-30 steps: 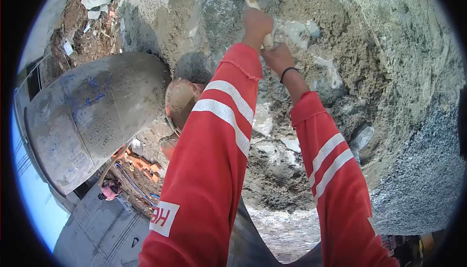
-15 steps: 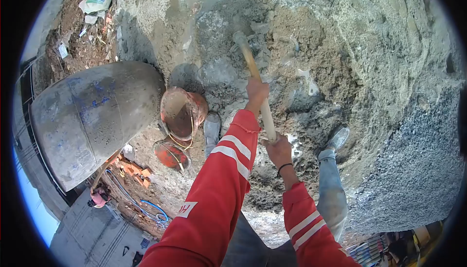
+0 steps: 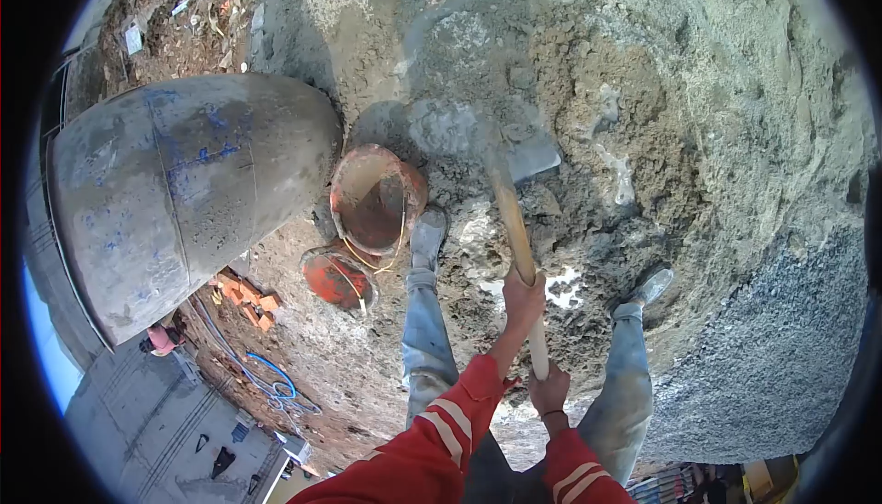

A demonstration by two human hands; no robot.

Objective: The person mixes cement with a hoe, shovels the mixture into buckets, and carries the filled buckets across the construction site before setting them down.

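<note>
My left hand is closed around the middle of the wooden handle of a hoe. Closer to my body, my right hand grips the handle near its end. The metal hoe blade shows at the far end, in wet grey mortar. Brown sandy mix lies to the right of the blade, with whitish wet patches in it. Between my feet, the handle passes over a pale puddle.
Left of my shoe stand a mortar-stained bucket and a lower red one. A big grey mixer drum fills the left side. Gravel is piled at right. Broken bricks, a blue hose and a person are lower left.
Both hands have drawn the hoe back toward my body. Its blade, earlier hidden in the mortar, now shows. The view has shifted a little, so buckets and drum appear farther right.
</note>
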